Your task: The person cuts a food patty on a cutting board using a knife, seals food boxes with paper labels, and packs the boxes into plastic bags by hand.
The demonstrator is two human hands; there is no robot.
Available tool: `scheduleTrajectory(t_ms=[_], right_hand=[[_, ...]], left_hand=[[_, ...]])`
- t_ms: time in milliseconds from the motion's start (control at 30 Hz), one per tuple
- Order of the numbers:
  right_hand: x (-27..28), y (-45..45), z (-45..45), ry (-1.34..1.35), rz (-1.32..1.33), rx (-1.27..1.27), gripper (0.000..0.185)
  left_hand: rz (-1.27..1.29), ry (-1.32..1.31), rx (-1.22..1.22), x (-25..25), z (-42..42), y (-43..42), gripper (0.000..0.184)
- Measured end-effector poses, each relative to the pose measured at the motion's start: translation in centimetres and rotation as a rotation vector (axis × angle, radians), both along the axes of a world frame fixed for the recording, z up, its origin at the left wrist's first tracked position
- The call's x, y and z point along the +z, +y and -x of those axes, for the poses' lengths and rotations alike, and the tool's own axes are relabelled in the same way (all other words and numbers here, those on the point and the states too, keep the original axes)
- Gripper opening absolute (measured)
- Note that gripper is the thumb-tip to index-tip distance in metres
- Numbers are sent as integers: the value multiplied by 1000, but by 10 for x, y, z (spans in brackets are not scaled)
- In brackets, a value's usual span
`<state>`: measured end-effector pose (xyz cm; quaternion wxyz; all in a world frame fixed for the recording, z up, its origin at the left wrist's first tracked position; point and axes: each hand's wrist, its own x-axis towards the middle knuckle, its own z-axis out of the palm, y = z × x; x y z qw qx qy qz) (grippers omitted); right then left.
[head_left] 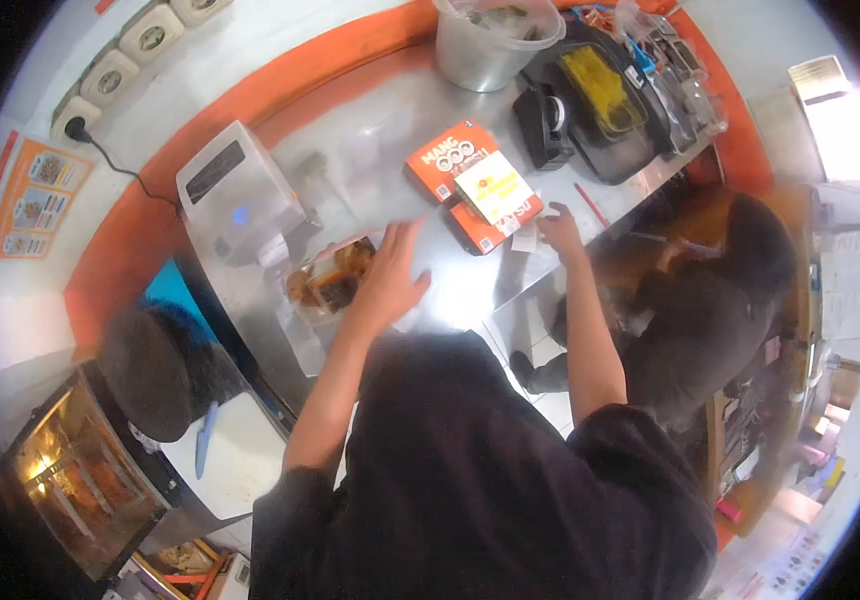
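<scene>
Left grip (390, 275): fingers spread, thumb standing apart from the rest, nothing seen held. It is at the right edge of the food box (312, 287), overlapping it in view; contact cannot be told. Right grip (559, 232): fingers partly bent, just beside the white slip (524, 237); whether it pinches anything cannot be told.

Food box lies open on the metal surface (360, 145), brown pieces inside. Orange boxes (437, 167) lie between the two grips and farther from the body, one overlapping the other, with a yellow-and-white card (495, 188) flat on top. Slip is just beside the nearer one.

Red pen (592, 204): to the right of the right grip, near the surface's edge. Printer (240, 195): left of the food box, blue light lit. Far side: clear tub (495, 60), then black tape dispenser (547, 125), then a container (602, 90) with yellow contents.

Right: co-worker (705, 330) in dark clothing, bent forward. Lower left: blue-handled knife (206, 440) on a white board (240, 465).
</scene>
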<state>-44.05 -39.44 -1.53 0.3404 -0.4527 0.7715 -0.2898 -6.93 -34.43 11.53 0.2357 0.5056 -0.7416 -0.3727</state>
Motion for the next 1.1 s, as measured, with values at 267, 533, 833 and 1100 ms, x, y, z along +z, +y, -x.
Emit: scheduleTrajectory(t_ms=[267, 533, 833, 1100], right_hand=[[-59, 9, 3, 265, -28, -88, 48], [-57, -6, 50, 213, -87, -23, 30], [-35, -29, 81, -732, -44, -95, 26], [-28, -48, 76, -1006, -243, 137, 36]], left_hand=[[-185, -306, 44, -10, 103, -75, 110], [-111, -64, 297, -79, 150, -18, 137], [-16, 27, 464, -115, 172, -40, 117], [68, 0, 412, -117, 170, -46, 105]])
